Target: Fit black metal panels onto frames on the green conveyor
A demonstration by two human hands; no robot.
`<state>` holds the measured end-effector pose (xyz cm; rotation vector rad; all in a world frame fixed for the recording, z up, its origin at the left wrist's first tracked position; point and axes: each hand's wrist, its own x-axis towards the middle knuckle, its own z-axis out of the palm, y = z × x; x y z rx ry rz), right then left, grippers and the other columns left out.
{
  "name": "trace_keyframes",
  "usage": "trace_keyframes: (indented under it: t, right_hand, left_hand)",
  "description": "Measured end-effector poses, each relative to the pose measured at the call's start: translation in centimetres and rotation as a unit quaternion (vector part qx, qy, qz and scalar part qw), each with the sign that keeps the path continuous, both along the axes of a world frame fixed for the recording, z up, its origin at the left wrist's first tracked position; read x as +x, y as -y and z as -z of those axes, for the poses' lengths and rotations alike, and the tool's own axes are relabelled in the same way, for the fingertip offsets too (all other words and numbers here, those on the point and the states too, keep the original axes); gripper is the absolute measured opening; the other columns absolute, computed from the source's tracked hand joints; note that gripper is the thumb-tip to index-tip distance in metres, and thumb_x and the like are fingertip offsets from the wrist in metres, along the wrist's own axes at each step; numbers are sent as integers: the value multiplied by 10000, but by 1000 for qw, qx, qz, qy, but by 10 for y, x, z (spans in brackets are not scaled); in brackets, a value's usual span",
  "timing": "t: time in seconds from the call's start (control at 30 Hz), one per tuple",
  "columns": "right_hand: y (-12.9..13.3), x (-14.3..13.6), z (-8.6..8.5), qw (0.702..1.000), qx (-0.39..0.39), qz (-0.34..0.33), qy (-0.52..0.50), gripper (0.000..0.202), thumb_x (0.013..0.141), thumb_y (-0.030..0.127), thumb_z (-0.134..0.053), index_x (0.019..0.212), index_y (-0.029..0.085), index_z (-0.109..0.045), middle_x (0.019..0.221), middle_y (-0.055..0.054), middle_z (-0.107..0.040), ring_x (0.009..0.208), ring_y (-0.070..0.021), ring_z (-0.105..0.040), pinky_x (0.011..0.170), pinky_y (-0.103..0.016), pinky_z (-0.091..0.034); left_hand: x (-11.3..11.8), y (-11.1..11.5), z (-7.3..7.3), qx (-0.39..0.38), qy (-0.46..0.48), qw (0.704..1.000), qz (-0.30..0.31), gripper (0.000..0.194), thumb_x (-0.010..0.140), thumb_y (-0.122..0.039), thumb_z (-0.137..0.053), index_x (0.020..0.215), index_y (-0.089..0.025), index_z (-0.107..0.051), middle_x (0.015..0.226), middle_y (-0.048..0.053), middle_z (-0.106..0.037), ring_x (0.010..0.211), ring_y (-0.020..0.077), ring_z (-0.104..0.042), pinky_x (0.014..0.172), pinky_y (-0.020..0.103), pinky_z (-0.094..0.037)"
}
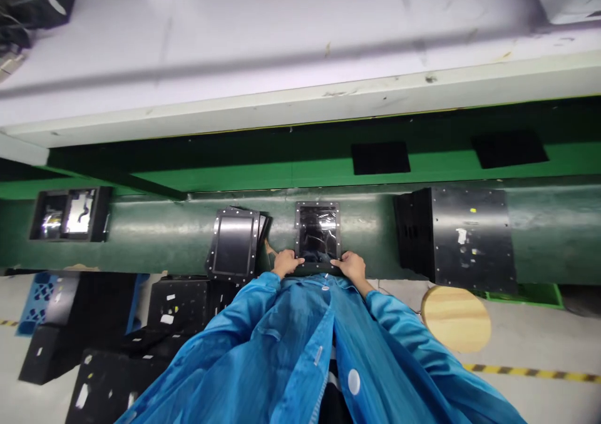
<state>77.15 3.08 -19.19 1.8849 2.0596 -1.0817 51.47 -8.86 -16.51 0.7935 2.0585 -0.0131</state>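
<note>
A black framed panel [320, 230] with a shiny, film-like middle and screw-like dots along its rim lies on the green bench in front of me. My left hand [285, 263] grips its near left corner, thumb on top and fingers curled underneath. At the near right corner my right hand [352, 265] holds it the same way. To the left is a small stack of similar black panels [235, 244], the top one with a smooth dark middle; the lower ones stick out askew.
Tall stacked black panels [474, 236] stand on the right of the green bench [375, 223]. A black box [70, 215] with shiny contents sits far left. Above runs a white shelf [282, 108]. A round wooden stool [456, 319] and black cases [181, 305] are below.
</note>
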Motion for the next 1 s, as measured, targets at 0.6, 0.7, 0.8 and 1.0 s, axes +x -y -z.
trace_keyframes:
  t: [0.6,0.7,0.8,1.0]
  right_hand:
    - [-1,-8,1,1000,2,-17,20,344,797,586,-803,771,259,-699,878,-67,-785,856,-257,-734,661,-292,-429]
    - [3,5,3,998,-18,-55,12,313,793,543,-820,790,256,-696,880,-53,-781,856,-243,-733,665,-281,-433]
    - [-10,13,4,995,-34,-86,-43,287,789,511,-830,857,253,-725,910,-36,-784,876,-235,-735,713,-279,-468]
    - [-109,-47,-9,976,128,-46,-169,584,905,463,-709,1421,199,-635,1193,-120,-730,1019,-255,-691,948,-368,-518]
  left_hand:
    - [-6,0,-2,26,-39,998,46,353,893,-570,-726,826,-224,-739,893,50,-792,921,197,-735,756,254,-484]
    - [-5,12,-5,14,-23,996,81,345,890,-558,-734,824,-219,-745,894,45,-786,923,195,-734,767,251,-493]
    - [-9,14,-10,-8,-13,994,112,358,836,-580,-787,810,-225,-751,913,63,-780,960,230,-736,794,272,-510]
    - [-52,-68,-26,237,-171,956,4,458,994,-434,-646,1403,-231,-615,1271,128,-706,1163,242,-688,973,317,-514]
